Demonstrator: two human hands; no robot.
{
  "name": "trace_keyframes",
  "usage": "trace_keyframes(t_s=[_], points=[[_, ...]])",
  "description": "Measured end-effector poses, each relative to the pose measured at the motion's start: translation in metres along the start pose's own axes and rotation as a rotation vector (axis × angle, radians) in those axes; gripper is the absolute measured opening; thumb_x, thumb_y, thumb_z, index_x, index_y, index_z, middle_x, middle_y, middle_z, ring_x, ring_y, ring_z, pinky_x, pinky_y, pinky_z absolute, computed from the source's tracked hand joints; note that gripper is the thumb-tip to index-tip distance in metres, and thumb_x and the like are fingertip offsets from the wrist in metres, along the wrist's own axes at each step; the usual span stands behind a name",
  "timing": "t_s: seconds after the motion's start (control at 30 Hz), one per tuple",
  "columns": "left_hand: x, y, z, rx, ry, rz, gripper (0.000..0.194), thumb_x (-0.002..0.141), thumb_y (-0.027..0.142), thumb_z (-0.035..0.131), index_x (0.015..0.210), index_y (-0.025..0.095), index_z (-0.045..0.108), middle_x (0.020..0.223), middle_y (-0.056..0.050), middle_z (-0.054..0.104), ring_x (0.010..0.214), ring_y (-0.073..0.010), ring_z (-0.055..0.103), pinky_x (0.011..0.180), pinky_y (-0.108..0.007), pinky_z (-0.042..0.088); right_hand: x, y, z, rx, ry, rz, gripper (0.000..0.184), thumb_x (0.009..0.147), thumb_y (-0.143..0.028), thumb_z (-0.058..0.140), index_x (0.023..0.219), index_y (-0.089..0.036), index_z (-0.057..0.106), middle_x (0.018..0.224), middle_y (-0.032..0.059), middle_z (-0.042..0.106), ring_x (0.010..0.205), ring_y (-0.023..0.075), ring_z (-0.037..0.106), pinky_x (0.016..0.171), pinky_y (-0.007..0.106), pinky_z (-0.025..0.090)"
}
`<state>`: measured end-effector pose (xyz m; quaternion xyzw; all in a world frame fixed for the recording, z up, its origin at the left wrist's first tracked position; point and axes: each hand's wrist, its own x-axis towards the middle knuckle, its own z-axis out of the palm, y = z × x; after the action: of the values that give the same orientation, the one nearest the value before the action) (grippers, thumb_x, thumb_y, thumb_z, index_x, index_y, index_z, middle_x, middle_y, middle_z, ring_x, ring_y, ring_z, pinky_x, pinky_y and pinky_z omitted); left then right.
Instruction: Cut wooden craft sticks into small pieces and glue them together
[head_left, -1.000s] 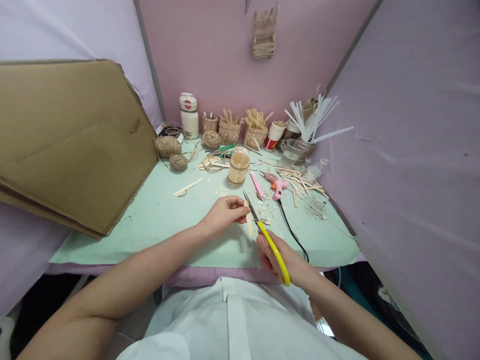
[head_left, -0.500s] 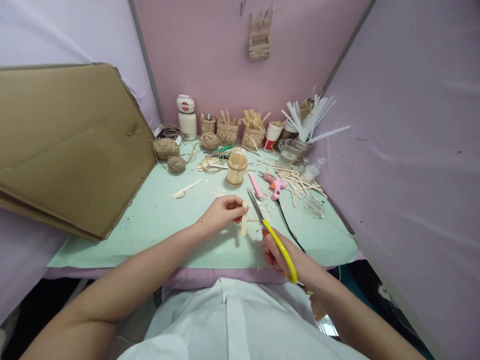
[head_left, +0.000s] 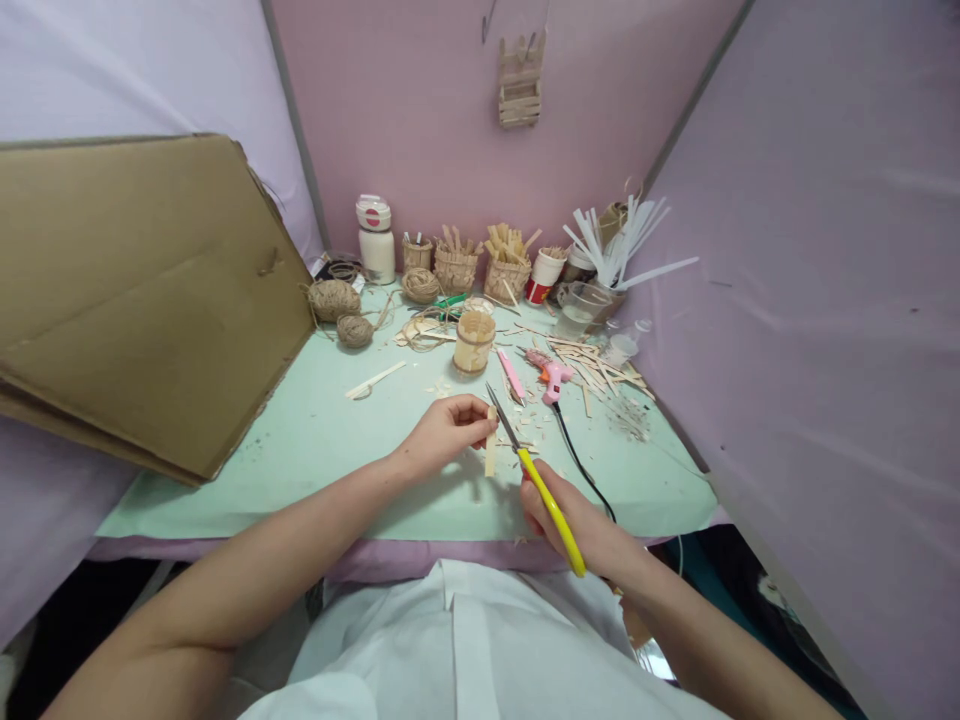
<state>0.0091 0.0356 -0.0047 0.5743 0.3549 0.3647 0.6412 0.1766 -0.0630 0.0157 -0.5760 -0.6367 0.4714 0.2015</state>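
My left hand pinches a short flat wooden stick that hangs upright from the fingertips above the table. My right hand is closed round the yellow handle of a pair of scissors. The blades point up and to the left, their tips close to the stick's upper end; whether they touch it I cannot tell. Just beyond my hands stands a small round wooden cup with darker bands. To its right lie a pink craft knife and a pink glue gun.
A large cardboard sheet leans at the left. Balls of twine, a white bottle and stick-filled baskets line the back. Loose wooden strips lie at right, and the glue gun's black cord runs toward the front edge.
The scissors have moved slightly left, bringing their blades closer to the stick, and their handles look closer together. My left hand has stayed nearly in place with the stick.
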Motion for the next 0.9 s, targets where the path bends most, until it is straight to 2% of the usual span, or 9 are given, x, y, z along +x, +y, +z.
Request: trace_keyframes(t_s=[0.17, 0.57, 0.9], points=[[0.0002, -0.0003, 0.0001, -0.006, -0.002, 0.000, 0.024, 0.065, 0.034, 0.069, 0.073, 0.013, 0.059, 0.062, 0.002, 0.056, 0.056, -0.0079, 0.051, 0.058, -0.022, 0.043, 0.0005, 0.0025, 0.0006, 0.005, -0.010, 0.034, 0.033, 0.089, -0.051, 0.035, 0.075, -0.022, 0.030, 0.058, -0.0063, 0.040, 0.050, 0.0100, 0.036, 0.048, 0.024, 0.034], [-0.0011, 0.0021, 0.0003, -0.011, -0.003, -0.018, 0.026, 0.064, 0.034, 0.069, 0.074, 0.012, 0.060, 0.062, 0.001, 0.056, 0.056, -0.0084, 0.050, 0.058, -0.022, 0.042, 0.0007, 0.0044, -0.0004, 0.017, -0.022, 0.008, 0.035, 0.089, -0.054, 0.035, 0.076, -0.022, 0.030, 0.057, -0.0071, 0.041, 0.048, 0.0087, 0.034, 0.047, 0.023, 0.032], [-0.0006, 0.0005, -0.0003, -0.014, -0.024, -0.035, 0.022, 0.066, 0.031, 0.068, 0.073, 0.013, 0.060, 0.062, 0.002, 0.056, 0.056, -0.0076, 0.050, 0.057, -0.021, 0.041, -0.0002, 0.0031, -0.0009, 0.019, -0.034, 0.056, 0.034, 0.090, -0.053, 0.034, 0.076, -0.022, 0.031, 0.056, -0.0068, 0.042, 0.048, 0.0094, 0.037, 0.047, 0.024, 0.033]])
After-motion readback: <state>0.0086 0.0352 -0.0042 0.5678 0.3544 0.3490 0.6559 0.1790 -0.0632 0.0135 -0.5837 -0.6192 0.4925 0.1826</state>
